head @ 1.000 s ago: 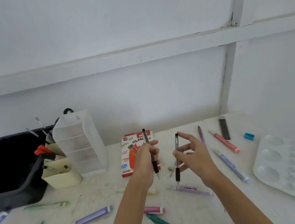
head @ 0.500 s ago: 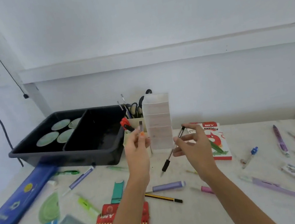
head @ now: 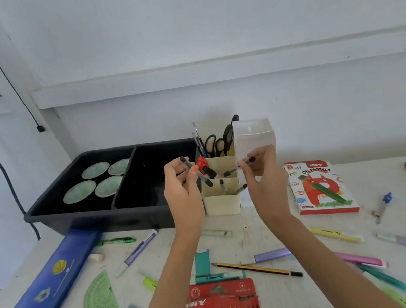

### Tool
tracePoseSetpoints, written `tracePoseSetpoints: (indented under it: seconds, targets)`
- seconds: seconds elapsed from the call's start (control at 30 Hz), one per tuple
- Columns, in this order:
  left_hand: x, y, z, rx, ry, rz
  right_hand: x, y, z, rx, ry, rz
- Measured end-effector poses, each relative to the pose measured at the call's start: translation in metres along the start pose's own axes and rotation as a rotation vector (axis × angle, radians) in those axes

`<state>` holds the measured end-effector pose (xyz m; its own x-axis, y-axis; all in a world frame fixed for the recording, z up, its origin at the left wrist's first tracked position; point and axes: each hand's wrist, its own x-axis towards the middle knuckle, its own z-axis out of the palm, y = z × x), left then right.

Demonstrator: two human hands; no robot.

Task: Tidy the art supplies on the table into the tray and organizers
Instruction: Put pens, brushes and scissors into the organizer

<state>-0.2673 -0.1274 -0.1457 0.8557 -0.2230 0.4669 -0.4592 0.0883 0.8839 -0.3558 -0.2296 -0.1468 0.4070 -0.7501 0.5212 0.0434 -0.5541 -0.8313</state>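
left hand (head: pixel 182 184) is pinching pen (head: pixel 205 179), tip angling down into organizer (head: pixel 222 201) for dropping | right hand (head: pixel 263 170) is gripping second pen (head: pixel 236 168) nearly level (probably next in) | both are hovering over organizer, beside tray (head: pixel 93 212) on surface (head: pixel 248 240)

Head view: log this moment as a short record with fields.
left hand: grips black pen, lower end by organizer
right hand: pinches second pen, dark end toward organizer
organizer contents: scissors, brushes, pens
tray: four green dishes in left compartment
loose on table: pencil, pastel box, markers
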Motion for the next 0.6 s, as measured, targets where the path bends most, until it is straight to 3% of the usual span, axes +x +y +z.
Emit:
tracePoseSetpoints:
  seconds: [0.23,0.5,0.6]
  targets:
    - [0.005,-0.031,0.011,0.061,-0.296,0.040,-0.008,0.017,0.017,-0.337,-0.103,0.047]
    - [0.001,-0.054,0.013,0.113,-0.646,-0.014,-0.008,0.024,0.027,-0.414,-0.289,0.119]
    - [0.000,-0.061,0.013,0.149,-0.694,-0.028,-0.008,0.022,0.031,-0.467,-0.372,0.126]
